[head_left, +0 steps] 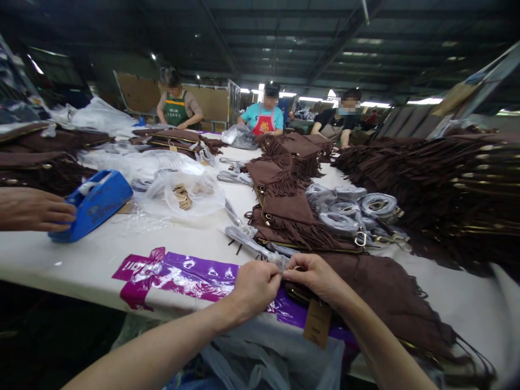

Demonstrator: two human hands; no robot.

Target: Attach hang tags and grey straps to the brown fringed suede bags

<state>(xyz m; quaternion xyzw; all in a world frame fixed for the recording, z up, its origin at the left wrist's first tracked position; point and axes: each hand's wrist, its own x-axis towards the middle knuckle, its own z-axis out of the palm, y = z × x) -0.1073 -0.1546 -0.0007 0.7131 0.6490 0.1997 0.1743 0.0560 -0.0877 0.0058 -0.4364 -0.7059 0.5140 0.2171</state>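
My left hand [254,287] and my right hand [314,276] meet at the near edge of the white table [93,254]. Both pinch a plastic-wrapped strap [252,244] that runs up and left from my fingers. Under my right hand lies a brown fringed suede bag [385,298] with a brown paper tag [317,323] hanging over the table edge. A purple printed plastic bag [182,273] lies flat under my left hand.
Brown fringed bags [284,208] are stacked mid-table, with wrapped straps [349,208] beside them and a big pile [447,184] at right. Another person's hand [34,208] rests on a blue tape dispenser [95,203] at left. Three people work at the far end.
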